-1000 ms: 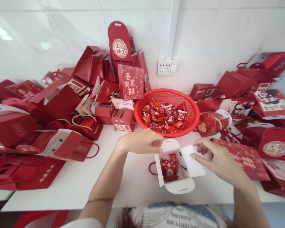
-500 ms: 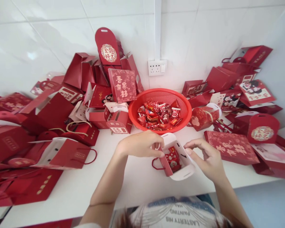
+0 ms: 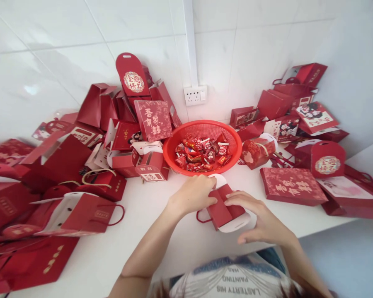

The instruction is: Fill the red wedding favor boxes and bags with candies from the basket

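Note:
A small red gift box (image 3: 221,210) lies on the white table in front of me. Two red flaps are folded over its opening, while white end flaps stick out at both ends. My left hand (image 3: 196,193) is closed on its left side, thumb and fingers at the flap's edge. The extended fingers of my right hand (image 3: 261,217) rest on the right flap, the thumb spread away below. A red cord handle (image 3: 202,217) loops out at the box's left. The inside of the box is covered. Just beyond it stands a red plastic basket (image 3: 236,155) holding wrapped candies (image 3: 205,152).
Red gift boxes and bags are piled on the left, among them a bag with a cord handle (image 3: 88,213). More lie to the right, including a flat box with gold lettering (image 3: 294,186). A wall socket (image 3: 195,95) sits behind the basket.
The box stood open with red packets showing inside; now its red flaps are folded over them. My right hand has moved left onto the flap. The camera view has shifted slightly.

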Demonstrator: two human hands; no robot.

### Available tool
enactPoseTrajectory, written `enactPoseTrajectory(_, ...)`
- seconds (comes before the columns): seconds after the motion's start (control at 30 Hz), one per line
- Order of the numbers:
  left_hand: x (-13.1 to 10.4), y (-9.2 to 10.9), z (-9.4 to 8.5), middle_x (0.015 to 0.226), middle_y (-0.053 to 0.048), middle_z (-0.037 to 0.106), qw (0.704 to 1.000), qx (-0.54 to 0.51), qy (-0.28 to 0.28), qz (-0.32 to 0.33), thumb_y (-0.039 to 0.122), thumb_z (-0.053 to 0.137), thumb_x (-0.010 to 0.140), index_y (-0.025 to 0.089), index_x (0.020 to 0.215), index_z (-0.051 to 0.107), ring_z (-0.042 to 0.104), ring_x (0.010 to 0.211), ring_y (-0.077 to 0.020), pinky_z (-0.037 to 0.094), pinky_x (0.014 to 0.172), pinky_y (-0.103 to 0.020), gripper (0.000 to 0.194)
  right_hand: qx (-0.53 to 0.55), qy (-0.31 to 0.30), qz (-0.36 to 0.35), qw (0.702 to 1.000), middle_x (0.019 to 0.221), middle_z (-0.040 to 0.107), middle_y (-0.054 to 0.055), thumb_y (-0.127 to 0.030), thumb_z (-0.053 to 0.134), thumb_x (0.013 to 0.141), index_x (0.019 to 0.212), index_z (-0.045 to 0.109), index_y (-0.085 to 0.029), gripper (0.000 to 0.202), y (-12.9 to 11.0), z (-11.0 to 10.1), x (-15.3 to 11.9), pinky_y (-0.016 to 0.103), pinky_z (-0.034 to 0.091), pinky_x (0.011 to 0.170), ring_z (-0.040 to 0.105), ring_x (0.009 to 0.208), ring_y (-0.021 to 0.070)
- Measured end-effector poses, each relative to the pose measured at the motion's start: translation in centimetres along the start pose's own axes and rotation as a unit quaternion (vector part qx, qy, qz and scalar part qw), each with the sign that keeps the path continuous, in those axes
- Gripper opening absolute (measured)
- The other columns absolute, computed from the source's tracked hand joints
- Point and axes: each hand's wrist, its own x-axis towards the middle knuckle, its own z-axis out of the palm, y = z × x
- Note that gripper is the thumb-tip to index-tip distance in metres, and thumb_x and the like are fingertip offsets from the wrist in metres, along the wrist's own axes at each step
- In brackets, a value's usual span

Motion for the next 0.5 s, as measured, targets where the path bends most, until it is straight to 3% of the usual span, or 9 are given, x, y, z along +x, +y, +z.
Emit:
enactPoseTrajectory(0.07, 0.1, 0.1, 0.1, 0.089, -0.008, 0.072, 1.000, 0.000, 0.001, 0.022, 0.022, 0.063, 0.082, 0.017, 0.090, 0.064, 0.067, 0.079, -0.0252, 0.038, 0.060, -0.032, 0.009, 0.003, 0.033, 0.024, 0.999, 0.119, 0.072, 0.014, -0.063, 0.074, 0.081, 0.118, 0.068, -0.021, 0.056, 0.3, 0.5, 0.0, 0.041, 0.052, 0.101, 0.065, 0.117, 0.0284)
enactPoseTrajectory(0.13, 0.3, 0.3, 0.2, 0.088, -0.006, 0.070, 0.999, -0.007, 0.004, 0.051, 0.017, 0.060, 0.082, 0.018, 0.089, 0.063, 0.066, 0.079, -0.0237, 0.038, 0.061, -0.032, 0.008, 0.005, 0.103, 0.058, 0.993, 0.119, 0.071, 0.013, -0.052, 0.072, 0.088, 0.116, 0.068, -0.022, 0.041, 0.8, 1.3, 0.0, 0.041, 0.052, 0.100, 0.066, 0.114, 0.0269)
enactPoseTrajectory(0.23, 0.4, 0.6, 0.2, 0.091, -0.005, 0.069, 0.994, -0.020, 0.009, 0.104, 0.010, 0.057, 0.082, 0.018, 0.090, 0.064, 0.066, 0.082, -0.0217, 0.042, 0.066, -0.030, 0.014, 0.012, 0.186, 0.099, 0.978, 0.127, 0.068, 0.014, -0.048, 0.075, 0.084, 0.123, 0.063, -0.023, 0.047, 1.8, 2.5, 0.2, 0.046, 0.051, 0.103, 0.065, 0.117, 0.0294)
enactPoseTrajectory(0.37, 0.0, 1.0, -0.1, 0.098, -0.007, 0.068, 0.987, -0.059, 0.017, 0.147, 0.010, 0.057, 0.088, 0.015, 0.098, 0.067, 0.065, 0.088, -0.0211, 0.048, 0.075, -0.030, 0.015, 0.042, 0.179, 0.166, 0.969, 0.142, 0.060, 0.016, -0.053, 0.075, 0.080, 0.137, 0.054, -0.022, 0.068, 2.5, 3.2, 0.5, 0.052, 0.047, 0.110, 0.059, 0.128, 0.0332)
enactPoseTrajectory(0.5, -0.6, 1.0, -0.4, 0.109, -0.008, 0.066, 0.970, -0.134, 0.055, 0.197, 0.011, 0.056, 0.092, 0.017, 0.109, 0.067, 0.065, 0.096, -0.0200, 0.052, 0.087, -0.031, 0.021, 0.061, 0.157, 0.205, 0.964, 0.146, 0.057, 0.016, -0.057, 0.074, 0.078, 0.138, 0.052, -0.020, 0.074, 2.6, 3.1, 0.4, 0.052, 0.043, 0.113, 0.056, 0.134, 0.0338)
